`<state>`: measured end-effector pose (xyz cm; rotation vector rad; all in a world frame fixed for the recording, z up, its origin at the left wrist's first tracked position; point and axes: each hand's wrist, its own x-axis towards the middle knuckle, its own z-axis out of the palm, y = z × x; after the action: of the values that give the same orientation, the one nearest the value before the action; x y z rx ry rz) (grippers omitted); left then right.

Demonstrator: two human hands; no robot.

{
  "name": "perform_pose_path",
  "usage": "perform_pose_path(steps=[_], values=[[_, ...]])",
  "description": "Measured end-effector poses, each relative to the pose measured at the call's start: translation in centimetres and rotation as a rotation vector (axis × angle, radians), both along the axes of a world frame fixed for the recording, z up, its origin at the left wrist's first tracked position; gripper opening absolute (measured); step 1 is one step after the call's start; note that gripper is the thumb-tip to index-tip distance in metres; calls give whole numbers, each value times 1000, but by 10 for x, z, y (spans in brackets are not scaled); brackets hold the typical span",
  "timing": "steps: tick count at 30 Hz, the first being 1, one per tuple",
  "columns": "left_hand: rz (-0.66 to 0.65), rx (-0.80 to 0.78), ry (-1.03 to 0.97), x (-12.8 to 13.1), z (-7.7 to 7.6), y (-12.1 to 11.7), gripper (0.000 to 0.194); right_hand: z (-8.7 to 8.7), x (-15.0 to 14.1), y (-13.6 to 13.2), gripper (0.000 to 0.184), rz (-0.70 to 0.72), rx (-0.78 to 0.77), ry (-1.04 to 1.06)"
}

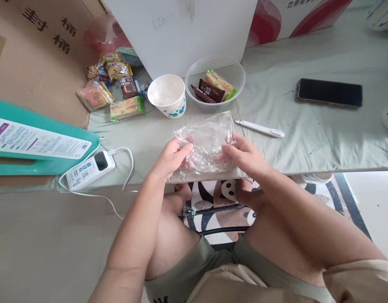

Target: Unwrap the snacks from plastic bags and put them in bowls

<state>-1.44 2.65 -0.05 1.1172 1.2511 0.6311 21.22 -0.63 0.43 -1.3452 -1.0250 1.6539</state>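
Left hand and right hand pinching one bag, one bowl holding perhaps three snacks, one cup beside

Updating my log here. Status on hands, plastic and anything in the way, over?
Left hand and right hand gripping clear plastic, one each side. Plastic crumpled, see-through. Nothing seen lying on it; white cutter just beyond right hand.

I have the plastic between the left fingers and the right fingers, before the cup and bowl on the tabletop. Snacks lie in the bowl, others left of the cup. Behind stands the box; rightward I see the cutter, then the phone; far left, the device.
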Motion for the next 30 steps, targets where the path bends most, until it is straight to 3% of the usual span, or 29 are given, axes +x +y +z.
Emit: perform_pose_path(steps=[5, 10, 12, 15, 19, 22, 24, 28, 30], values=[[-68, 56, -170, -9, 3, 0, 36, -4, 2, 0, 45, 31, 123, 90], [27, 147, -303, -8, 7, 0, 20, -5, 3, 1, 12, -49, 213, 228], [31, 153, -313, -8, 6, 2, 18, -4, 6, 2, 15, -29, 226, 245], [29, 216, -194, -7, 1, 4, 31, -3, 9, 3, 30, 25, 228, 126], [41, 350, 83, -6, -9, 5, 13, -5, 5, 3, 21, 57, 182, -164], [56, 372, 103, -5, -16, 7, 13, -5, -1, 1, 43, -33, 125, -117], [98, 470, 158, -3, -18, 7, 16, -4, -4, 0, 37, -24, 98, -113], [301, 867, 418, 11, -14, 0, 11, -1, -6, -4, 19, 7, 156, -203], [191, 925, 358, 21, -10, -7, 6, 0, -6, -6, 18, 8, 202, -171]])
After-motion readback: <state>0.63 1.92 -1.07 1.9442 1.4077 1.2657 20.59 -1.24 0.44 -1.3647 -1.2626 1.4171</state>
